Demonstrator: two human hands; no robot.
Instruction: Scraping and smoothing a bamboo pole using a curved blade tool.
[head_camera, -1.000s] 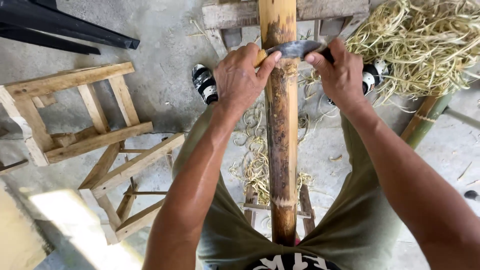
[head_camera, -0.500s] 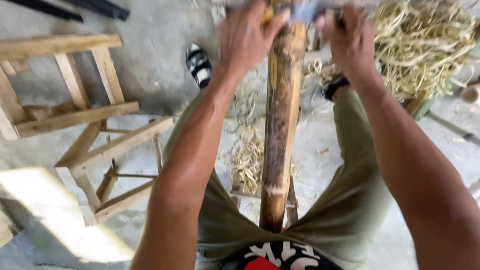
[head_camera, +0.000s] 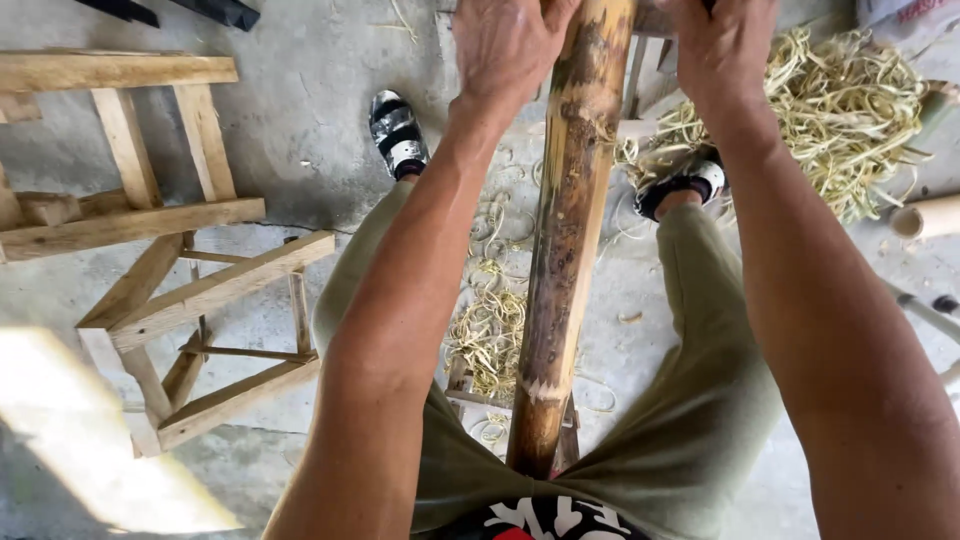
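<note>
Bamboo pole (head_camera: 568, 250) runs lengthwise between the person's knees, near end low at the lap, far end rising out of the top edge of the view. Its skin is mottled: dark brown patches over most of the visible length, paler yellow streaks along the right flank and near the top. Judging by that, much of the length nearest the body looks unscraped.

Left hand (head_camera: 508, 42) is at the pole's left side near the top edge, fingers curled shut; right hand (head_camera: 722, 45) is likewise closed on the pole's right side. What either hand grips is cut off by the frame, so I cannot tell.

Pale curled shavings (head_camera: 492, 330) lie on the concrete just left of the pole. A far bigger heap of shavings (head_camera: 838, 110) sits to its right, so a good deal of stripping appears done already.

Wooden trestle frame (head_camera: 150, 250) stands well left of the pole.
</note>
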